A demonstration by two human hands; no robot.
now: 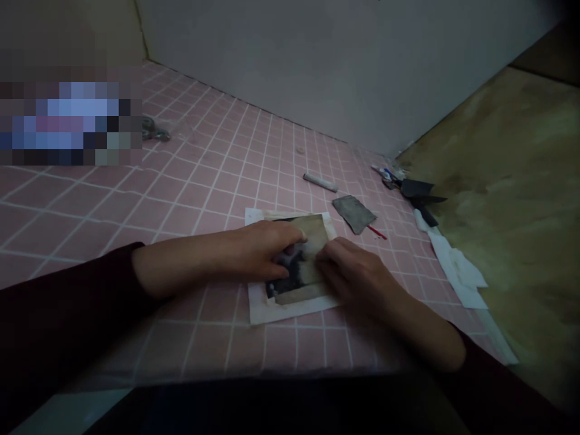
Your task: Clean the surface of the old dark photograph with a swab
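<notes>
A picture [312, 227] with dark and beige areas lies on a white sheet [272, 313] near the table's front edge. Across its upper left part rests my left hand [258, 251], with thumb and a finger spread apart on the surface. My right hand [353, 266] is at the picture's right side, its fingers curled and pressed together. Whatever is between those fingers, if anything, is hidden, and that hand is slightly blurred.
Pink checked cloth [217, 175] covers the table. Beyond the picture are a pale cylinder [321, 182], a grey cloth piece [354, 213] and a thin red stick [377, 232]. Dark tools [417, 188] and white papers [455, 266] lie along the right edge. The far left is pixelated.
</notes>
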